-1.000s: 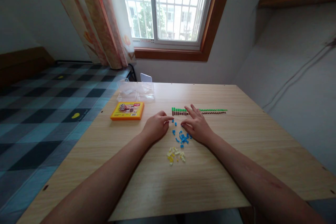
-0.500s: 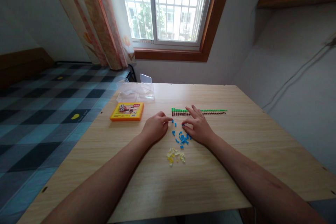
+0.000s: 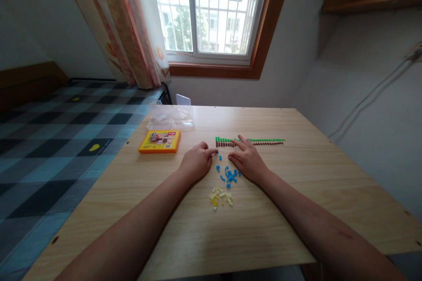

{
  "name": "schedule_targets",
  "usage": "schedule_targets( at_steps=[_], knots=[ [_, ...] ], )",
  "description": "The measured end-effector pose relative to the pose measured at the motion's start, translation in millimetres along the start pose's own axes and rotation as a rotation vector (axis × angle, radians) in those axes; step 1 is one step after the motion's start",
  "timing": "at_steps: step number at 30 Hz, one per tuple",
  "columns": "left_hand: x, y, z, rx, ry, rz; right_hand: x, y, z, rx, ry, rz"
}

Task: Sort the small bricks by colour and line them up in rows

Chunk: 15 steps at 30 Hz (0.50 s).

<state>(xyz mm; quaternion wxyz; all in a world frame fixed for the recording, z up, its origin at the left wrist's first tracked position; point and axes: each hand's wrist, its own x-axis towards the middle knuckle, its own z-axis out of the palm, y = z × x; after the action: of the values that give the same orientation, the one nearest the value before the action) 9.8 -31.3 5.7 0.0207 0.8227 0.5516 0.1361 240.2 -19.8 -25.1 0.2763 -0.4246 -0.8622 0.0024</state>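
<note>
My left hand (image 3: 197, 160) rests on the table with its index finger stretched out, its tip on a small blue brick (image 3: 217, 152). The other fingers of that hand are curled under. My right hand (image 3: 246, 158) has thumb and index tip brought together over the table, the blue brick between them mostly hidden; its other fingers spread over the brown row. A single blue brick (image 3: 220, 158) lies between the hands. Closer to me is a loose pile of blue bricks (image 3: 231, 176). Beyond the hands run a row of green bricks (image 3: 224, 140) and a row of brown bricks (image 3: 224, 144).
Pale and bright yellow bricks (image 3: 217, 196) lie scattered nearest me. At the left stand a yellow-orange box (image 3: 160, 142) and clear plastic trays (image 3: 169, 117). The wooden table (image 3: 184, 237) borders a checked bed (image 3: 66, 140); a window wall is behind.
My right hand's fingers have lowered toward the rows, and the blue piece at its thumb is less visible. My left index fingertip now covers more of its blue brick.
</note>
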Motion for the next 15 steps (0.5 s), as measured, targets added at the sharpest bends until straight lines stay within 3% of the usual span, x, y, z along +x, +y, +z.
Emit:
schedule_targets(
  at_steps=[15],
  knots=[
    [-0.9, 1.7, -1.2, 0.011, -0.037, 0.027, 1.8, -0.9, -3.5, -0.015, 0.002, 0.028]
  ],
)
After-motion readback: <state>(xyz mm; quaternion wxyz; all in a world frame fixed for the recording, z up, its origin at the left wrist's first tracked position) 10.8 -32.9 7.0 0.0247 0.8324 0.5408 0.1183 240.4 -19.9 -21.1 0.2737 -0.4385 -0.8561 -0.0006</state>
